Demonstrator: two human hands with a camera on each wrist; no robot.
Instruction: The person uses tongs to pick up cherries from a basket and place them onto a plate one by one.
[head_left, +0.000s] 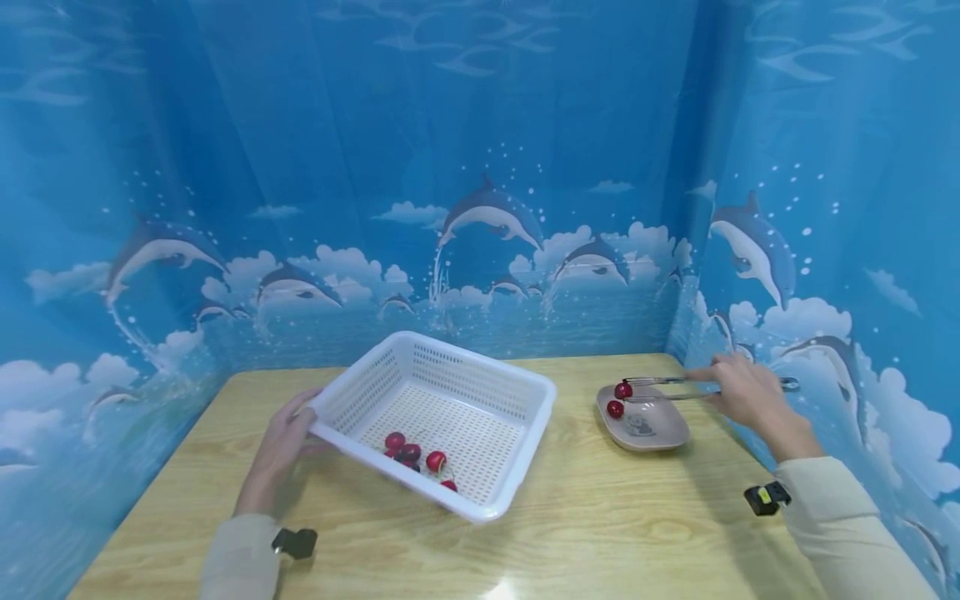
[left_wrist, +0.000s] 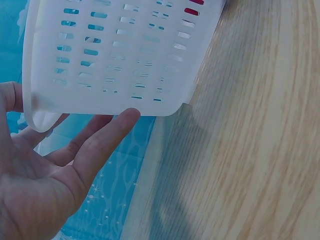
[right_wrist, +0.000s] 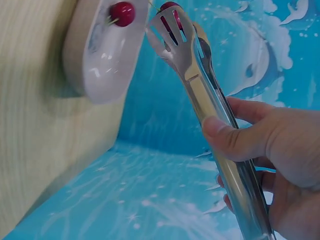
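My left hand (head_left: 287,433) holds the white plastic basket (head_left: 517,379) at its left corner. In the left wrist view, the fingers (left_wrist: 100,142) lie against the basket's outer side, below the rim. Several red cherries (head_left: 437,461) lie along the near side inside the basket. On the right, my right hand (head_left: 746,392) grips metal tongs (right_wrist: 200,95) with the thumb across one arm. The slotted heads of the tongs pinch a cherry (head_left: 623,390) above the small pinkish dish (head_left: 660,433). Another cherry (head_left: 615,409) sits in that dish.
Both stand on a light wooden table (head_left: 360,542). A blue curtain (head_left: 480,125) printed with dolphins runs behind the table and along its sides. Small black devices are strapped at both wrists.
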